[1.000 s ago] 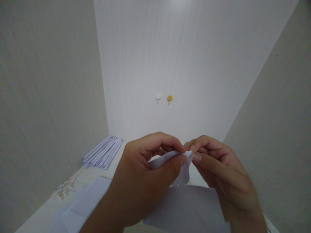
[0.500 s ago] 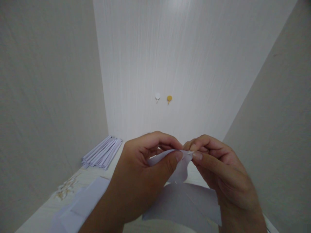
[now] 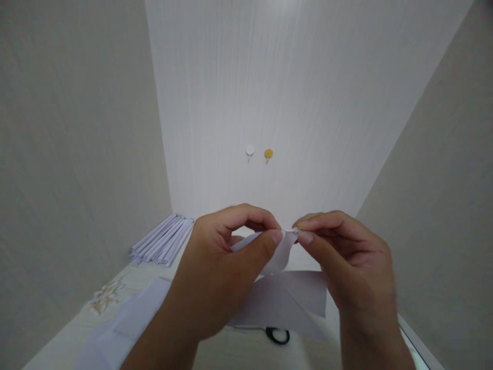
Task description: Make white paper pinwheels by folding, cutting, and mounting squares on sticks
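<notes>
My left hand (image 3: pixel 215 272) and my right hand (image 3: pixel 346 262) are raised in front of me, thumbs and forefingers pinched together on the top edge of a white sheet of paper (image 3: pixel 285 303). The paper hangs down from the pinch, folded or creased, with its lower part spread above the table. Both hands are closed on it, fingertips almost touching each other. Part of the sheet is hidden behind my left hand.
A stack of folded white paper strips (image 3: pixel 164 246) lies at the back left by the wall. Small pale bits (image 3: pixel 103 299) sit on the table's left side, loose white sheets (image 3: pixel 131 318) nearer me. A black loop, perhaps a scissors handle (image 3: pixel 278 335), shows under the paper. Two round pins (image 3: pixel 259 152) are on the back wall.
Both hands have lifted slightly with the paper. The sheet's lower part has risen off the table, uncovering the black loop beneath it.
</notes>
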`<state>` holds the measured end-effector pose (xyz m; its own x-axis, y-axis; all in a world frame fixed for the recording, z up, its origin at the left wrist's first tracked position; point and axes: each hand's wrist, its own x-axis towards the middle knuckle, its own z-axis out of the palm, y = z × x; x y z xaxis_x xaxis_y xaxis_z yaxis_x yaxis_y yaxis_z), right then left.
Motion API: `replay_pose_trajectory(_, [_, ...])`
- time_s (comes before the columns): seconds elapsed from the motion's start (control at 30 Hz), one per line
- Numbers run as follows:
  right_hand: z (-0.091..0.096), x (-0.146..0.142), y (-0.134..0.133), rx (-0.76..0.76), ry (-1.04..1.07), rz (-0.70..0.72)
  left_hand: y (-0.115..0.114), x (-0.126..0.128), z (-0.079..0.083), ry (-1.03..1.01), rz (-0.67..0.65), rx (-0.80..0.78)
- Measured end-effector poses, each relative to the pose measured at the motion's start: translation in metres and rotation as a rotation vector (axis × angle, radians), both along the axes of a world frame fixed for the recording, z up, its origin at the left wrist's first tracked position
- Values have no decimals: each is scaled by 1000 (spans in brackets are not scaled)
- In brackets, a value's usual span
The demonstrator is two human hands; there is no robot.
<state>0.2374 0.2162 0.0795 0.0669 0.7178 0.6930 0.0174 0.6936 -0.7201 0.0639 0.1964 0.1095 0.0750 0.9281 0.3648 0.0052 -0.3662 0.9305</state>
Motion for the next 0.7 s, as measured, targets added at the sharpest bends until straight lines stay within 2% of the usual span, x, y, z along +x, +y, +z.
replay_pose_trajectory(0.33, [2,-1,-7,46,-49,-24,1,0,-1,-103,-74,-73])
replay_pose_trajectory(0.5, [2,-3,-11,59,-59,-60,3,-1,0,-77,-50,-28])
replay_pose_trajectory(0.7, [2,-6,-14,108,-155,-169,3,-2,0,-14,-25,40])
